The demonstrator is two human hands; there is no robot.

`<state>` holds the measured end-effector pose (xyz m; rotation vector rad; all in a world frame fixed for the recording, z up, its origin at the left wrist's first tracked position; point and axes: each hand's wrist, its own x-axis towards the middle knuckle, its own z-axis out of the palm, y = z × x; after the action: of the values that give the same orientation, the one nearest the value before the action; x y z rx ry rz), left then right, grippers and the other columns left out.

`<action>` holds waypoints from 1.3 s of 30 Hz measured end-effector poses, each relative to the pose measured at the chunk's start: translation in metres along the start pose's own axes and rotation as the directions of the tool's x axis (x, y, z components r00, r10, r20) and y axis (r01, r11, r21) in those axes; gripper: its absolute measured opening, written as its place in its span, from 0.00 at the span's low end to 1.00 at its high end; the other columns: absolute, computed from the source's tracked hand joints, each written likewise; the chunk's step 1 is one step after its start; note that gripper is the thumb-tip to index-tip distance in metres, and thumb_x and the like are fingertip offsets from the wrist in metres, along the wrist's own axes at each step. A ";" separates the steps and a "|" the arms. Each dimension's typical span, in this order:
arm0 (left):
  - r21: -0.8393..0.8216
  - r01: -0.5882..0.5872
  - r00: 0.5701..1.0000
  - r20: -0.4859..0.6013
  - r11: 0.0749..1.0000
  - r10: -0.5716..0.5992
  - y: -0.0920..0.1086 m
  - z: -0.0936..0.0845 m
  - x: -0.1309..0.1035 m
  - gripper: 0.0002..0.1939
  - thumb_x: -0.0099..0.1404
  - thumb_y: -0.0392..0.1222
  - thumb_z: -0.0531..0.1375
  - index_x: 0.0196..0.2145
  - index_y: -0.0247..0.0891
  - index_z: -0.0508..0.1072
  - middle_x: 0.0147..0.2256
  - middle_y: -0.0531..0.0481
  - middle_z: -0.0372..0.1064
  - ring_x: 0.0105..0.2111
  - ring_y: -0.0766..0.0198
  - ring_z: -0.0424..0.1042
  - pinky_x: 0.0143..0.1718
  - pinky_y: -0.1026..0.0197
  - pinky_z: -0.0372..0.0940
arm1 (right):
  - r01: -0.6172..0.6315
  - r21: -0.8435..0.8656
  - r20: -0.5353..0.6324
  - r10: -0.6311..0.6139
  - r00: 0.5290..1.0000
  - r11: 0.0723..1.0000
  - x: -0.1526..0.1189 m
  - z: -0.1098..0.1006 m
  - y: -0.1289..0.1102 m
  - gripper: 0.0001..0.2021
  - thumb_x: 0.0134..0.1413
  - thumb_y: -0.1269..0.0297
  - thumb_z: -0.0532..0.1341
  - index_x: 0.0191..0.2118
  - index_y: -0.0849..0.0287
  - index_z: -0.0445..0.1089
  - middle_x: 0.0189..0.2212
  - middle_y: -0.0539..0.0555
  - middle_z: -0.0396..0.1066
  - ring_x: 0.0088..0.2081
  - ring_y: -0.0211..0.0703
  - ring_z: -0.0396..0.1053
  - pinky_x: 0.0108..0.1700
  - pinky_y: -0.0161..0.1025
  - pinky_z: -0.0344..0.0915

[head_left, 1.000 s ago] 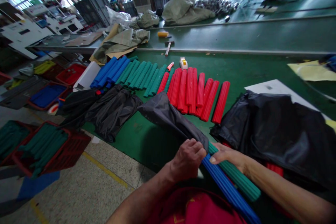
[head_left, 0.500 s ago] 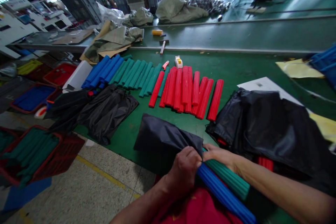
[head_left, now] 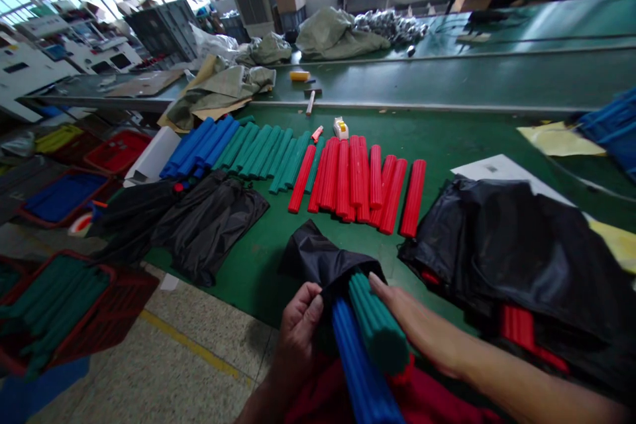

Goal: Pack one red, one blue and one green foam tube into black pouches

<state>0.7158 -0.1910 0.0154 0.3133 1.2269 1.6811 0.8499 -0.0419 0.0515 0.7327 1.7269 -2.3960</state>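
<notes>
My left hand [head_left: 301, 318] pinches the rim of a black fabric bag [head_left: 328, 262] between thumb and fingers. The bag's mouth faces me, and a green ribbed roll [head_left: 380, 328] and a blue ribbed roll [head_left: 360, 364] stick partway out of it. A bit of red roll [head_left: 403, 371] shows beneath the green one. My right hand [head_left: 410, 315] is closed along the right side of the green roll, thumb by the bag's rim; its other fingers are largely hidden. Ahead on the table lie red ribbed rolls [head_left: 355, 175], green rolls [head_left: 263, 149] and blue rolls [head_left: 199, 146].
Black bags [head_left: 209, 225] lie on the green table at left, and a pile of filled black bags [head_left: 521, 245] at right. A tape dispenser [head_left: 340, 128] and a hammer [head_left: 311, 101] sit farther back. Red crates [head_left: 106, 318] stand on the floor at left.
My left hand has shifted left on the bag's rim, and the mouth now gapes wider. The rolls' outer ends have swung toward me. My right hand has moved down along the green roll.
</notes>
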 end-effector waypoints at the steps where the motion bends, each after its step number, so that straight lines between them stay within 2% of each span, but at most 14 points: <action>1: -0.017 0.012 1.000 0.018 1.000 -0.011 -0.003 -0.006 -0.004 0.12 0.62 0.49 0.58 0.32 0.38 0.64 0.25 0.56 0.54 0.24 0.72 0.54 0.26 0.68 0.53 | 0.054 -0.143 -0.034 -0.059 0.998 0.988 0.001 0.003 0.005 0.24 0.52 0.37 0.54 0.29 0.56 0.67 0.25 0.50 0.62 0.29 0.42 0.59 0.40 0.40 0.61; 5: -0.149 0.089 0.991 0.117 0.985 -0.071 -0.018 -0.034 -0.017 0.08 0.62 0.45 0.59 0.33 0.38 0.65 0.28 0.54 0.55 0.28 0.70 0.56 0.31 0.67 0.56 | 0.087 -0.583 -0.154 -0.214 0.965 0.808 0.012 0.012 0.025 0.24 0.61 0.43 0.44 0.27 0.56 0.62 0.25 0.50 0.61 0.29 0.42 0.57 0.36 0.40 0.56; 8: -0.223 0.148 0.976 0.189 0.963 -0.106 -0.023 -0.054 -0.020 0.07 0.63 0.43 0.58 0.33 0.38 0.66 0.30 0.53 0.55 0.29 0.70 0.56 0.32 0.66 0.55 | -0.041 -0.638 -0.326 -0.222 0.919 0.769 0.025 0.022 0.036 0.18 0.62 0.50 0.45 0.27 0.55 0.58 0.24 0.50 0.63 0.27 0.41 0.60 0.31 0.38 0.55; 11: -0.235 0.186 0.960 0.249 0.954 -0.126 -0.021 -0.068 -0.017 0.09 0.62 0.44 0.58 0.32 0.36 0.65 0.31 0.53 0.54 0.29 0.70 0.56 0.32 0.66 0.55 | -0.206 -0.682 -0.528 -0.276 0.803 0.702 0.037 0.033 0.043 0.10 0.56 0.54 0.53 0.30 0.54 0.55 0.21 0.48 0.64 0.23 0.41 0.62 0.27 0.37 0.53; 14: -0.262 0.183 0.955 0.276 0.947 -0.109 -0.017 -0.078 -0.015 0.09 0.62 0.44 0.59 0.33 0.35 0.65 0.31 0.52 0.55 0.30 0.70 0.57 0.33 0.65 0.55 | -0.308 -0.724 -0.605 -0.353 0.714 0.617 0.048 0.040 0.046 0.12 0.52 0.53 0.55 0.31 0.53 0.52 0.19 0.46 0.63 0.21 0.43 0.63 0.25 0.37 0.52; 17: -0.320 0.191 0.960 0.259 0.928 -0.108 -0.015 -0.085 -0.015 0.07 0.63 0.42 0.58 0.33 0.35 0.65 0.31 0.52 0.55 0.29 0.71 0.57 0.32 0.66 0.54 | -0.362 -0.741 -0.624 -0.380 0.683 0.565 0.056 0.044 0.049 0.15 0.51 0.49 0.54 0.35 0.54 0.53 0.18 0.48 0.64 0.21 0.48 0.67 0.25 0.38 0.52; 22: -0.345 0.147 0.980 0.176 0.927 -0.090 -0.010 -0.092 -0.018 0.07 0.62 0.42 0.59 0.32 0.36 0.65 0.28 0.55 0.54 0.27 0.73 0.56 0.30 0.68 0.53 | -0.337 -0.703 -0.650 -0.372 0.663 0.627 0.062 0.045 0.052 0.18 0.53 0.49 0.51 0.44 0.57 0.58 0.19 0.50 0.67 0.22 0.50 0.69 0.25 0.39 0.56; 24: -0.326 0.151 0.980 0.170 0.933 -0.099 -0.007 -0.093 -0.018 0.09 0.61 0.43 0.61 0.32 0.36 0.65 0.26 0.56 0.52 0.24 0.74 0.54 0.27 0.69 0.52 | -0.284 -0.715 -0.606 -0.364 0.707 0.639 0.060 0.041 0.053 0.17 0.55 0.54 0.50 0.46 0.58 0.62 0.23 0.53 0.72 0.26 0.49 0.71 0.28 0.40 0.60; 27: -0.291 0.156 0.978 0.177 0.944 -0.107 -0.004 -0.095 -0.019 0.11 0.59 0.45 0.62 0.31 0.37 0.64 0.24 0.57 0.51 0.23 0.74 0.52 0.25 0.70 0.50 | -0.324 -0.824 -0.499 -0.324 0.804 0.466 0.053 0.033 0.055 0.16 0.58 0.59 0.48 0.43 0.53 0.71 0.29 0.56 0.75 0.32 0.51 0.73 0.31 0.40 0.61; 29: -0.251 0.153 0.976 0.191 0.956 -0.106 -0.003 -0.095 -0.020 0.12 0.59 0.47 0.62 0.31 0.37 0.64 0.25 0.57 0.51 0.23 0.74 0.52 0.25 0.69 0.50 | -0.434 -0.861 -0.502 -0.300 0.812 0.265 0.048 0.030 0.056 0.17 0.59 0.59 0.49 0.43 0.50 0.73 0.28 0.57 0.75 0.30 0.53 0.73 0.28 0.41 0.57; 31: -0.183 0.132 0.975 0.198 0.974 -0.095 0.002 -0.092 -0.021 0.13 0.60 0.48 0.61 0.30 0.37 0.63 0.25 0.57 0.51 0.24 0.73 0.51 0.26 0.69 0.50 | -0.464 -0.870 -0.492 -0.352 0.797 0.165 0.046 0.031 0.052 0.16 0.58 0.60 0.49 0.42 0.52 0.74 0.28 0.59 0.72 0.28 0.52 0.71 0.26 0.39 0.55; 32: -0.139 0.114 0.977 0.194 0.984 -0.086 0.007 -0.090 -0.021 0.13 0.60 0.49 0.61 0.30 0.37 0.63 0.25 0.57 0.51 0.24 0.73 0.51 0.26 0.68 0.50 | -0.419 -0.885 -0.465 -0.387 0.797 0.201 0.047 0.033 0.047 0.16 0.59 0.60 0.48 0.38 0.54 0.73 0.28 0.59 0.71 0.27 0.49 0.70 0.27 0.39 0.55; 36: 0.108 -0.056 0.995 0.093 0.993 0.046 0.046 -0.069 -0.024 0.14 0.62 0.52 0.58 0.30 0.37 0.64 0.24 0.56 0.50 0.25 0.71 0.50 0.27 0.67 0.50 | -0.094 -0.818 -0.378 -0.407 0.832 0.568 0.046 0.049 0.013 0.18 0.60 0.56 0.44 0.23 0.56 0.59 0.20 0.52 0.63 0.24 0.41 0.63 0.27 0.36 0.56; 39: 0.311 -0.201 0.980 0.062 0.929 0.191 0.076 -0.053 -0.030 0.15 0.61 0.52 0.58 0.28 0.37 0.66 0.24 0.56 0.51 0.25 0.71 0.51 0.26 0.66 0.49 | -0.024 -0.771 -0.328 -0.365 0.871 0.636 0.039 0.059 -0.010 0.19 0.59 0.51 0.45 0.22 0.55 0.54 0.19 0.49 0.59 0.22 0.40 0.59 0.28 0.38 0.53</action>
<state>0.6523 -0.2458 0.0642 0.6745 1.4830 1.6354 0.7935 -0.0848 0.0573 1.0454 2.8117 -1.3139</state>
